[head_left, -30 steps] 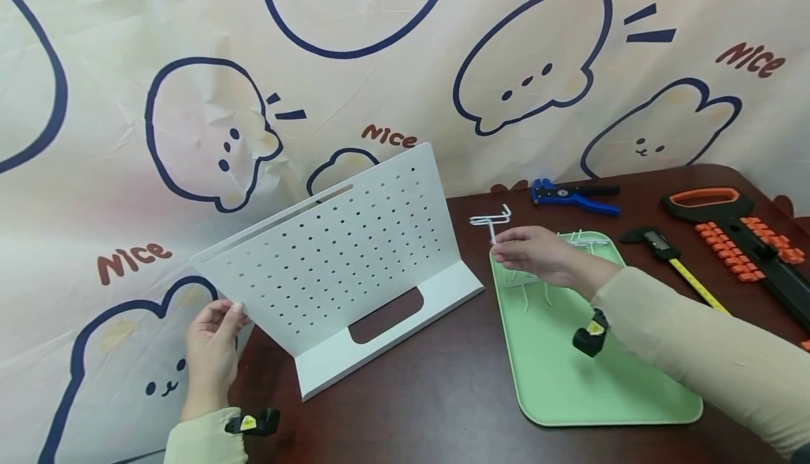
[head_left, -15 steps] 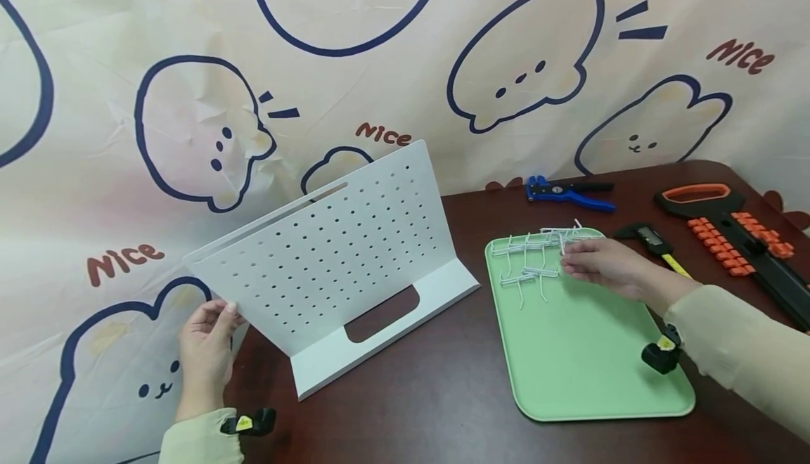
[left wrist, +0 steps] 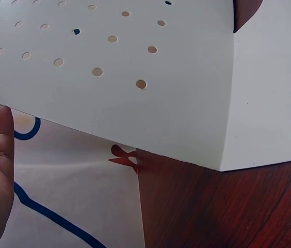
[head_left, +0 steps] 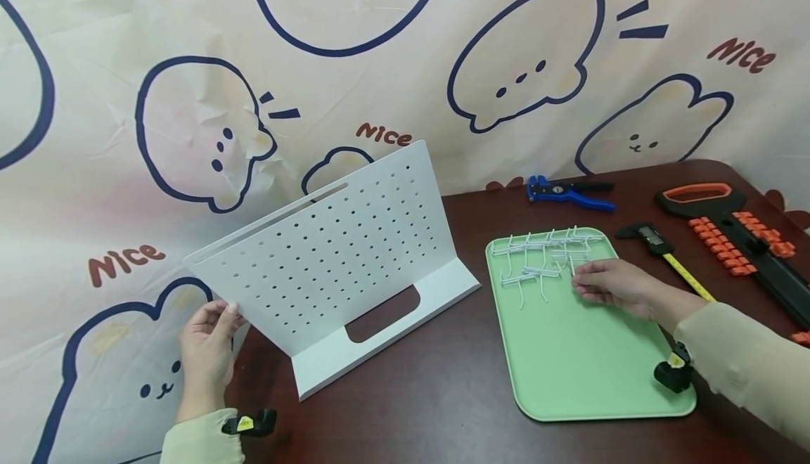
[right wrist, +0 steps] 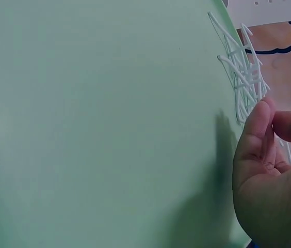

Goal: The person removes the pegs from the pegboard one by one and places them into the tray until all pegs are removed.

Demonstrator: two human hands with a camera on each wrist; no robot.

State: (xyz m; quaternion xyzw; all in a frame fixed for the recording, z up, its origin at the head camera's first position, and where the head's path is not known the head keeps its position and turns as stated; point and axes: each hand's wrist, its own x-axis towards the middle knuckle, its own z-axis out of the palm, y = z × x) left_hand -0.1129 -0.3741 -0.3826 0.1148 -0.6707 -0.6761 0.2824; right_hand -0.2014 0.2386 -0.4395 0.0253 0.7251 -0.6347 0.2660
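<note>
A white pegboard (head_left: pixel 335 242) with a bent foot stands tilted on the table at centre-left. My left hand (head_left: pixel 207 348) holds its left edge, thumb in front; the left wrist view shows its fingers (left wrist: pixel 3 129) at the sheet's edge. Over the green tray (head_left: pixel 595 379), my right hand (head_left: pixel 614 285) pinches the stem of a white wire hook (head_left: pixel 572 264) between thumb and fingers. Several more white wire hooks (head_left: pixel 528 245) lie along the tray's far end, close beside it. In the right wrist view, the thumb and fingers partly hide the hooks (right wrist: pixel 243 77).
Blue-handled pliers (head_left: pixel 569 193) lie behind the tray. To its right are a black caliper (head_left: pixel 654 240) with a yellow strip and a black tool with an orange-edged handle (head_left: pixel 699 195). A printed cloth (head_left: pixel 354 91) hangs behind the dark brown table (head_left: pixel 436 372).
My right hand has carried the wire hook from beside the pegboard rightward and down to the tray's hooks, then slightly nearer to me. My left hand keeps its hold on the pegboard.
</note>
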